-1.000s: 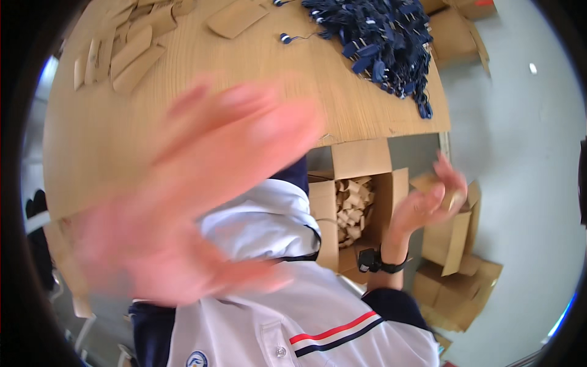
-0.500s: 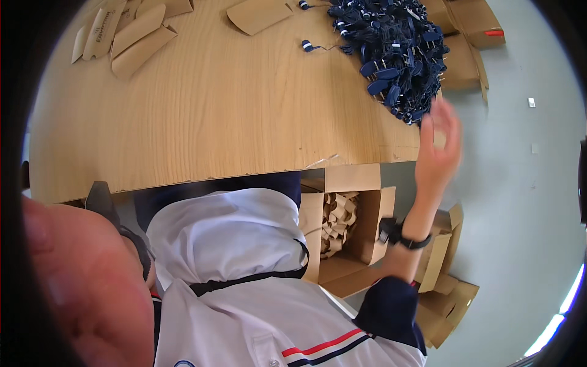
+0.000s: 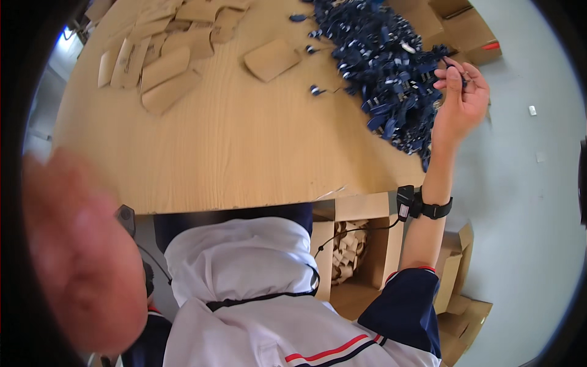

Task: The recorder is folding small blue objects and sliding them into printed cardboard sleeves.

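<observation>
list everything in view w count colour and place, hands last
table: one, light wood, centre
earphones: too many to count, dark blue, heaped at table's right
cartons: many, brown, table's far left, one apart nearer the earphones
open box: one, brown, below table's near edge
scraps: many, brown, in open box
other boxes: several, brown, upper and lower right
floor: one, grey, right
band: one, black, right of open box
devices: two, dark, by band and lower left
shirt: one, white and navy, bottom
left hand: one, bare, blurred, lower left
right hand: one, bare, upper right, apparently gripping earphones
</observation>
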`<state>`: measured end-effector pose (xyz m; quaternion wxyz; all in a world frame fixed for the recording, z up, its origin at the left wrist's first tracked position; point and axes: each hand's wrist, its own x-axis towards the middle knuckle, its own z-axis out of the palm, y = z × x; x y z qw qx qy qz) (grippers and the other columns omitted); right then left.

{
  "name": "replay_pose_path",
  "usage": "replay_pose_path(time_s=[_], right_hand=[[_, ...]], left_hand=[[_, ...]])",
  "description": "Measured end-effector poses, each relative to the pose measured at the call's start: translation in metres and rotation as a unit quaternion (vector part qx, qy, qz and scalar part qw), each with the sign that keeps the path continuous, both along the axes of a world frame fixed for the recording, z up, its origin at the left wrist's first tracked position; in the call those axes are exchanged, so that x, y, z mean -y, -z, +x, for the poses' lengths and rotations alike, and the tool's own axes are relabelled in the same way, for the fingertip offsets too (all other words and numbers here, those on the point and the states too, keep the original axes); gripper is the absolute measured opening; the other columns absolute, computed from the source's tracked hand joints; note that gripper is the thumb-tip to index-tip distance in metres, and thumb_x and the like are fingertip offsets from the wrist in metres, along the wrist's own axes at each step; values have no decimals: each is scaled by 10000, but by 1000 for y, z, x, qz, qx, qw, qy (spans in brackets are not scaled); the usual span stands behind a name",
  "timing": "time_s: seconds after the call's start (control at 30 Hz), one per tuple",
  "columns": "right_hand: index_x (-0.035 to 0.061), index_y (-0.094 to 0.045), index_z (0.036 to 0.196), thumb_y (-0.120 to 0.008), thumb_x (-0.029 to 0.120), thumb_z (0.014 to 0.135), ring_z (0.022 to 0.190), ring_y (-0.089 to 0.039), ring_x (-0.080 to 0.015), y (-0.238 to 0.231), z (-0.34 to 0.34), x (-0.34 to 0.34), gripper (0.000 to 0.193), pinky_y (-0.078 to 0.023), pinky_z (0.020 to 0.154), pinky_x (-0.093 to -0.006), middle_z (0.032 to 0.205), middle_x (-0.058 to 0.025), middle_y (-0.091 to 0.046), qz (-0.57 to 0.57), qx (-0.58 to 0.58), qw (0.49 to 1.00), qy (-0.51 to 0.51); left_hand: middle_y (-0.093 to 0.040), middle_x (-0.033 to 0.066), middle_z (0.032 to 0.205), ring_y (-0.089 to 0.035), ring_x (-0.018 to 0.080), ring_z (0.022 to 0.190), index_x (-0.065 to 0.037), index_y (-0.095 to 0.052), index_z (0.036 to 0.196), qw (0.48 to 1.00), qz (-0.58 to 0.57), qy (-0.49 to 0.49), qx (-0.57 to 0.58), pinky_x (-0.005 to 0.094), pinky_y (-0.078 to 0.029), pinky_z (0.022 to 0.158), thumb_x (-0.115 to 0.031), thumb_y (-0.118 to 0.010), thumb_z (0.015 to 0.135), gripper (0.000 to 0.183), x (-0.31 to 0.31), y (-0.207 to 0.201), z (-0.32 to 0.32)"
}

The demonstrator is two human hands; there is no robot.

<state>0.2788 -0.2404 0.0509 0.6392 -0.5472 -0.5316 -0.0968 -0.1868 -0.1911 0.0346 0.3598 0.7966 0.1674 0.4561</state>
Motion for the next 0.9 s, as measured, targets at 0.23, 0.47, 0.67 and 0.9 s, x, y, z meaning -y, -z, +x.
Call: replay_pose_path(time_s=[0.23, 0.47, 0.67, 0.9], right_hand=[[-87, -564, 1138, -565, 147, 979, 643, -571, -106, -59, -69, -8, 283, -455, 567, -197, 951, -146, -660, 116, -31, 986, -118], [-76, -455, 1358, -621, 371, 933, 579, -424, -24, -45, -142, 21, 639, -305, 462, -158, 859, -13, -533, -125, -142, 929, -317], [-53, -523, 1316, -759, 189, 805, 579, -469, -26, -31, -183, 25, 613, -339, 464, -158, 819, -3, -540, -220, -268, 891, -293], [-37, -607, 1062, -674, -83, 799, 815, -597, -119, -9, -187, 41, 275, -478, 659, -203, 1024, -97, -593, -153, -135, 959, -195]], left_hand=[[-515, 158, 1292, -565, 252, 1182, 4, -464, 1268, 995, 76, 59, -8, 362, -447, 954, -131, -661, 860, 473, -25, -45, 154], [-597, 80, 1005, -621, 146, 922, -38, -486, 1178, 939, -212, 255, 89, 256, -489, 755, -30, -579, 887, 306, -43, -29, 189], [-543, 2, 769, -496, 66, 677, -39, -478, 1131, 958, -264, 108, 13, 228, -402, 580, 76, -439, 821, 333, -33, -24, 167], [-512, 57, 649, -486, 132, 596, -14, -508, 1071, 996, -47, 31, -72, 288, -381, 557, 29, -492, 819, 256, -35, -7, 151]])
